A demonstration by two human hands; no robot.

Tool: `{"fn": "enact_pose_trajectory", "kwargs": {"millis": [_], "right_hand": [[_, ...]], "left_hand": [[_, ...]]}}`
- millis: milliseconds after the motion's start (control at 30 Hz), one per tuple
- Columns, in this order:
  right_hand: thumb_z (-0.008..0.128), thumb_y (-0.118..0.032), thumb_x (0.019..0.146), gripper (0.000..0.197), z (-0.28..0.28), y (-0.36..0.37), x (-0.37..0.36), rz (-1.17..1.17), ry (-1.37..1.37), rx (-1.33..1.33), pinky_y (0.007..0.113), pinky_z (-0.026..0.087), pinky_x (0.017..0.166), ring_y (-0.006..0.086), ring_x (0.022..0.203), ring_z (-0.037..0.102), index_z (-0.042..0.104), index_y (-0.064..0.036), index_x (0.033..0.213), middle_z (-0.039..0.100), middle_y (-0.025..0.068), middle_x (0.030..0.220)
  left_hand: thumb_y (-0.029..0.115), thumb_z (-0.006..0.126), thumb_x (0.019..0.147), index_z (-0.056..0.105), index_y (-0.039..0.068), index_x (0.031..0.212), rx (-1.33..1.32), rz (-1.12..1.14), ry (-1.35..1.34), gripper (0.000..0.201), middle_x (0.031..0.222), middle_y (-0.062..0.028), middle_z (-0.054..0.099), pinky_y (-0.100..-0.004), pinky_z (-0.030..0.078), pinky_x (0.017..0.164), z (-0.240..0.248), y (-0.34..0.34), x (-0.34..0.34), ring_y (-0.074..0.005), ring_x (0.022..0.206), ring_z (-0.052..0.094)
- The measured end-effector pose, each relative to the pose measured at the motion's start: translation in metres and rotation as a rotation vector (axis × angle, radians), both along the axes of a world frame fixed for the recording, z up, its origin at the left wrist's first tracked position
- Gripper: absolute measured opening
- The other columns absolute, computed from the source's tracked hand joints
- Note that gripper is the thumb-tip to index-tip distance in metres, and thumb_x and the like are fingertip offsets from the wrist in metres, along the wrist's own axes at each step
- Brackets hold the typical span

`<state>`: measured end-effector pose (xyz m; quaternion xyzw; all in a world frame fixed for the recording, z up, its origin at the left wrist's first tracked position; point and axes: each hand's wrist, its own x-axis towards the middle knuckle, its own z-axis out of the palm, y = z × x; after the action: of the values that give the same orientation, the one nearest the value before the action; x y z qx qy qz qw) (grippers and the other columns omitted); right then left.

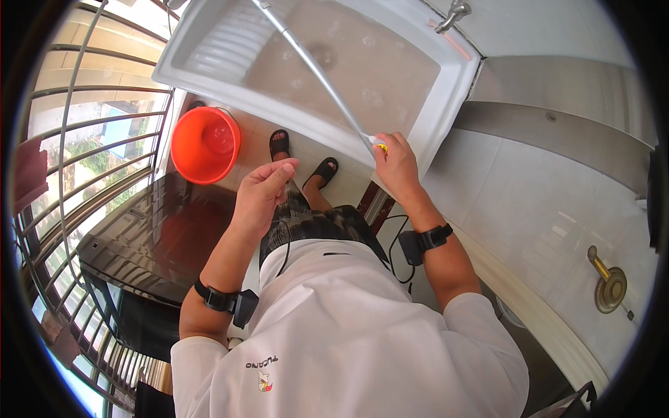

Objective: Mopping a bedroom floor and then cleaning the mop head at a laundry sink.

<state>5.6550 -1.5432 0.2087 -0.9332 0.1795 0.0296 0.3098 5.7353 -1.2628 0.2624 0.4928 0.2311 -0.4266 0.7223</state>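
A tiled washing corner is seen from above, with a white sink point(446, 90) set against the wall, a tap point(454, 12) at its far corner and a window grille point(77, 153) on the left. An orange bucket point(205, 144) stands on the floor just beside the sink's near left edge, next to the dark glossy lid of a washing machine point(146, 237). A long grey metal pole point(313, 70) is slanted across the sink basin; its lower end, fitted with a yellow and white tip, is gripped in the closed fingers of the right hand point(396, 164) at the sink's front rim. The left hand point(261, 191) is held loosely curled in the air above the floor, with nothing in it, the thumb resting toward the forefinger. Black bands are worn on both wrists. Two feet in black sandals point(280, 143) are seen between the hands.
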Motion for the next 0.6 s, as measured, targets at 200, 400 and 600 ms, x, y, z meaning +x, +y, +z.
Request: {"fn": "enact_pose_trajectory", "kwargs": {"millis": [200, 400, 600], "right_hand": [[0.065, -0.007, 0.086, 0.021, -0.0003, -0.0011, -0.0014, 0.014, 0.007, -0.008, 0.044, 0.051, 0.077, 0.037, 0.091, 0.06, 0.061, -0.0023, 0.105, 0.06, 0.0155, 0.098], [0.065, -0.009, 0.088, 0.022, -0.0039, -0.0024, 0.0001, 0.006, -0.046, -0.083, 0.038, 0.051, 0.07, 0.0314, 0.077, 0.062, 0.062, -0.0012, 0.108, 0.06, 0.0148, 0.096], [0.065, -0.009, 0.087, 0.022, -0.006, -0.0032, -0.0008, 0.029, -0.067, -0.086, 0.038, 0.051, 0.069, 0.0311, 0.075, 0.062, 0.063, -0.0007, 0.107, 0.06, 0.0148, 0.095]], "left_hand": [[0.02, 0.068, 0.093, 0.069, 0.003, 0.11, -0.002, -0.003, 0.0, 0.024, 0.084, 0.0063, 0.058, -0.0192, 0.033, 0.053, -0.0026, 0.0003, 0.0006, -0.0022, 0.061, 0.04], [0.022, 0.069, 0.092, 0.069, 0.001, 0.11, -0.005, -0.01, -0.002, 0.028, 0.086, 0.0035, 0.06, -0.02, 0.035, 0.055, -0.0031, -0.0005, 0.0015, -0.0026, 0.061, 0.041], [0.022, 0.069, 0.092, 0.069, 0.001, 0.11, -0.006, -0.008, -0.001, 0.028, 0.085, 0.004, 0.058, -0.0202, 0.035, 0.055, -0.004, 0.0014, 0.0018, -0.0026, 0.061, 0.041]]}}
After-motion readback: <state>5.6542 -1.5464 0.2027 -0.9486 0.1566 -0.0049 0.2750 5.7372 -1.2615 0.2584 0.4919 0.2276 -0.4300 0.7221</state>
